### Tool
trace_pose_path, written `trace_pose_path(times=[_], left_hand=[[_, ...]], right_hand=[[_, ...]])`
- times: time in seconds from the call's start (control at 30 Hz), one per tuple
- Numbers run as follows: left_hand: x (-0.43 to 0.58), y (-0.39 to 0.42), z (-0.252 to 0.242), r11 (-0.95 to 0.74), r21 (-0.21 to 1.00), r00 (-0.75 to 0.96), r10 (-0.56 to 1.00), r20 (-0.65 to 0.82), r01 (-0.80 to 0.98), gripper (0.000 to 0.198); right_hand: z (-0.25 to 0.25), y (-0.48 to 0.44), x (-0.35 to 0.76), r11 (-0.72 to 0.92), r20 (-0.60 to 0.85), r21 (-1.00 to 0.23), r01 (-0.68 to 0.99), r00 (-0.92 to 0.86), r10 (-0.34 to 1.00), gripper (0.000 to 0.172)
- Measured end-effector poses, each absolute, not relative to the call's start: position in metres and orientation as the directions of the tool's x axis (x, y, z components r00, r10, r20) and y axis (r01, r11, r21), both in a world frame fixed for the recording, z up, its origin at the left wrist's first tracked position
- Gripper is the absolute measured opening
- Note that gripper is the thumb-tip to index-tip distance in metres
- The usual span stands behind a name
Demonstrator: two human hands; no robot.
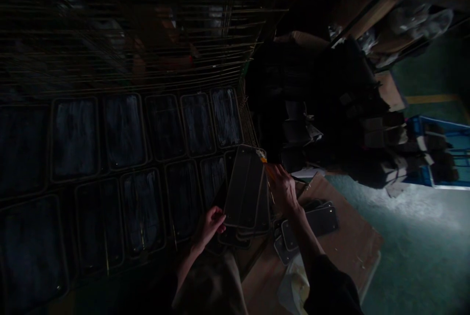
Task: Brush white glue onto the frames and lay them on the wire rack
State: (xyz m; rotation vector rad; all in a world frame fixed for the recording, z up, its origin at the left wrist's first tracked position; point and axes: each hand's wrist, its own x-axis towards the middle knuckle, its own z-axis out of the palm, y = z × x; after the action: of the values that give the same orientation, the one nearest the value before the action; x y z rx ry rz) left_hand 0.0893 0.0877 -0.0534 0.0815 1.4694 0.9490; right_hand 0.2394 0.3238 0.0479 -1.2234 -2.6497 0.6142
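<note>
My left hand (211, 226) grips the near corner of a dark rectangular panel (243, 187) with a pale rim, tilted up over a low stack of like panels. My right hand (282, 188) is closed round a thin orange-handled brush (265, 164) whose tip rests at the panel's far corner. More such panels (316, 224) lie spread on the brown board (348, 241) by my right forearm.
Rows of dark coated panels (125, 131) lie on a wire rack (147, 60) to the left, with more wire shelves above. Dark stacked boxes (330, 109) stand behind the board. A blue crate (444, 153) sits at the right on the green floor (422, 246).
</note>
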Motion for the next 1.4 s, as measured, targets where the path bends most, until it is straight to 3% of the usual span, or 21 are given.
trace_pose_path(times=[0.37, 0.73, 0.93, 1.2, 1.4], left_hand=[[0.086, 0.092, -0.044, 0.647, 0.565, -0.189, 0.557, -0.809, -0.512, 0.041], [0.083, 0.092, -0.038, 0.658, 0.546, -0.165, 0.549, -0.819, -0.518, 0.034], [0.086, 0.09, -0.047, 0.639, 0.559, -0.183, 0.557, -0.81, -0.529, 0.035], [0.088, 0.087, -0.051, 0.616, 0.554, -0.168, 0.57, -0.804, -0.56, 0.036], [0.089, 0.086, -0.052, 0.61, 0.548, -0.184, 0.556, -0.811, -0.572, 0.034]], right_hand=[[0.066, 0.234, 0.273, 0.492, -0.231, -0.504, 0.71, -0.659, 0.716, 0.045], [0.08, 0.167, 0.285, 0.419, -0.403, -0.615, 0.668, -0.723, 0.561, 0.03], [0.067, 0.238, 0.266, 0.455, -0.277, -0.665, 0.593, -0.761, 0.587, 0.029], [0.063, 0.316, 0.219, 0.611, 0.007, -0.515, 0.601, -0.711, 0.704, 0.033], [0.046, 0.319, 0.2, 0.669, -0.038, -0.437, 0.601, -0.755, 0.654, 0.041]])
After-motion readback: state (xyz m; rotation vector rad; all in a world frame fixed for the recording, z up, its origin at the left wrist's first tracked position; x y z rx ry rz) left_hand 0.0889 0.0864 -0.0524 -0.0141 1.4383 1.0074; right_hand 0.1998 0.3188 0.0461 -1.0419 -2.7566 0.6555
